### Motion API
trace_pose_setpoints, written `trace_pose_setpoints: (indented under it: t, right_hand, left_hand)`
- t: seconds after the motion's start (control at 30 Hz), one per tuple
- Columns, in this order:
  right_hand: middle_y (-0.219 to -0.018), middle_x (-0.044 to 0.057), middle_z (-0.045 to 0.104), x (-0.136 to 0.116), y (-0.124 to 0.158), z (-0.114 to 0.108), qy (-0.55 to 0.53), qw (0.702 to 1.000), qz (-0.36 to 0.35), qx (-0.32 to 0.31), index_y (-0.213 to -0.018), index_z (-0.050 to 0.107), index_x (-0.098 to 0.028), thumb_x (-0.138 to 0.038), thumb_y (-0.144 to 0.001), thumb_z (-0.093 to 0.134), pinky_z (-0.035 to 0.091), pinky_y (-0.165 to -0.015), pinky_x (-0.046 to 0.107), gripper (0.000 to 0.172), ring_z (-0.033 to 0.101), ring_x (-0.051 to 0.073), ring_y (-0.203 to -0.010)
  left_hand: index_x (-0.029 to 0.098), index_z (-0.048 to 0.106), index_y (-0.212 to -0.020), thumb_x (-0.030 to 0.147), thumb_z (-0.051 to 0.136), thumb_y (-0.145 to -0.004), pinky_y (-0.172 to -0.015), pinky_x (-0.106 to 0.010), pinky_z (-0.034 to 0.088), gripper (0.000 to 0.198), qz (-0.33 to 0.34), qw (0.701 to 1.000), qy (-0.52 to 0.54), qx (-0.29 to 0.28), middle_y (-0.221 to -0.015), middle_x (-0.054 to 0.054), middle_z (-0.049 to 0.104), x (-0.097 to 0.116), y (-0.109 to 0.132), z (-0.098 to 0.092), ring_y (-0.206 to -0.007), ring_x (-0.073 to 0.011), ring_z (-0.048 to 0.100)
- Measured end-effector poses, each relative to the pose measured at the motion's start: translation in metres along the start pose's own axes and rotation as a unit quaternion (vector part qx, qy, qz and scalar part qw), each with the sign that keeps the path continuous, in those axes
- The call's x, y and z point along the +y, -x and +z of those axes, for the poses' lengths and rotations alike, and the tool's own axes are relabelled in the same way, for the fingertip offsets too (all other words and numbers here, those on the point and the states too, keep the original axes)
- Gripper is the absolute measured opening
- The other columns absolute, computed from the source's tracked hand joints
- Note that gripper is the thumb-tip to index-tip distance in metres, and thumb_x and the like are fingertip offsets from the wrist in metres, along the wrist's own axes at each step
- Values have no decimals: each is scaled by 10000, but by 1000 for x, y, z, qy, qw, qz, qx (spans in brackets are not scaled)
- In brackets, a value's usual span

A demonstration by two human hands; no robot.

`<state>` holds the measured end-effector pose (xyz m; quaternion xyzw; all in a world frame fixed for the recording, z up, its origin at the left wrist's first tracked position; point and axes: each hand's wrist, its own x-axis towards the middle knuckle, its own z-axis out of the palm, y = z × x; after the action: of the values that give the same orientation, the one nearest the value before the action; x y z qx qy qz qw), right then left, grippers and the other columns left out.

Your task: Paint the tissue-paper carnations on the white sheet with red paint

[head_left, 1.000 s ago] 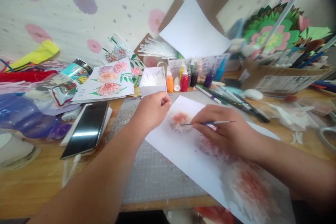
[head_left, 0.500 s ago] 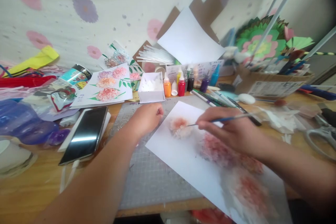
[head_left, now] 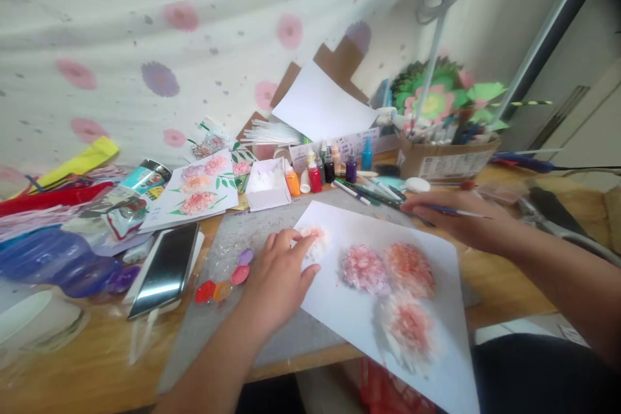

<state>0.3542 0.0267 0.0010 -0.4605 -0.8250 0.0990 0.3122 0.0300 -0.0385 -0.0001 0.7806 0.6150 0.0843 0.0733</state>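
Observation:
A white sheet (head_left: 427, 349) with several pink and orange painted flowers lies on a grey cutting mat (head_left: 228, 310). My left hand (head_left: 281, 275) rests flat with fingers spread on the sheet's left edge, its fingertips at the smallest flower (head_left: 315, 236). My right hand (head_left: 456, 217) sits past the sheet's far right corner, closed on a thin paintbrush (head_left: 460, 211), close to a row of pens (head_left: 373, 193). Small blobs of red, orange and purple paint (head_left: 226, 281) lie on the mat left of my left hand.
Small ink bottles (head_left: 320, 171) and a white box (head_left: 264, 184) stand behind the sheet. A phone (head_left: 165, 268) lies at left beside a finished flower picture (head_left: 196, 187) and plastic bags. A cardboard box (head_left: 444, 155) of brushes and paper flowers stands at back right. Scissors (head_left: 557, 217) lie far right.
My right hand has drawn the brush off the small flower toward the pens. My left hand has opened out flat onto the sheet. The view has pulled back and tilted up.

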Motion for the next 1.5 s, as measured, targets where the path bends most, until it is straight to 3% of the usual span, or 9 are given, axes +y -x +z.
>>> trace_pose_setpoints:
  t: [0.4,0.57,0.63,0.7,0.83,0.93,1.07,1.2,1.5]
  right_hand:
    - [-1117,76,648,16,13,-1,36,993,-73,-82,-1133,614,-158,-388,-938,535,552,-873,390,312,633,163,-985]
    - [-1146,82,632,19,13,8,87,988,-38,-125,-1149,603,-155,-383,-930,549,546,-884,400,320,622,170,-1005]
    - [-1168,86,625,18,15,11,103,983,-26,-149,-1163,598,-157,-383,-928,552,544,-893,407,329,618,176,-1024]
    - [-1182,88,620,16,17,12,116,977,-19,-176,-1174,595,-158,-384,-927,555,542,-898,411,337,616,180,-1035]
    - [-1209,93,610,14,22,13,152,968,14,-197,-1186,592,-169,-384,-930,548,540,-907,411,338,610,182,-1050]
    - [-1220,95,605,13,25,13,175,964,42,-194,-1193,589,-173,-385,-931,545,539,-910,412,340,607,183,-1056]
    - [-1211,94,608,9,29,11,173,962,41,-205,-1192,589,-168,-387,-928,550,541,-904,412,345,609,183,-1051]
    - [-1199,92,612,5,31,6,149,966,27,-212,-1189,589,-165,-387,-927,552,544,-894,407,345,613,180,-1038]
    - [-1146,82,628,-4,25,2,83,974,8,-211,-1162,596,-152,-384,-923,561,553,-859,388,334,623,169,-990]
  left_hand:
    - [264,567,-1371,332,527,-896,-989,-513,417,482,-10,995,-95,20,-1305,-117,581,20,29,14,-1152,-340,505]
    - [220,696,-1075,324,445,-923,-860,-399,489,311,8,995,85,55,-1002,-97,676,30,72,14,-945,-250,614]
    - [222,684,-875,349,432,-928,-763,-356,494,287,-14,982,190,7,-833,-62,684,37,94,23,-800,-212,633]
    - [208,666,-830,359,485,-899,-718,-337,497,246,-68,945,310,-71,-780,-50,698,45,112,38,-727,-194,644]
    - [142,664,-1020,427,632,-804,-787,-339,511,359,-179,807,536,-173,-965,-124,746,65,123,71,-839,-207,690]
    - [116,630,-1127,494,682,-777,-831,-337,507,518,-215,731,629,-152,-1056,-164,736,81,118,81,-897,-210,697]
    - [98,635,-1001,455,678,-815,-766,-318,527,405,-251,653,711,-74,-891,-138,744,93,109,77,-815,-210,715]
    - [93,617,-942,336,595,-900,-667,-298,539,248,-294,617,730,-11,-752,-100,720,94,107,72,-683,-184,704]
    - [108,579,-959,239,571,-920,-601,-262,544,137,-335,606,720,31,-738,-87,716,84,108,58,-645,-164,700]
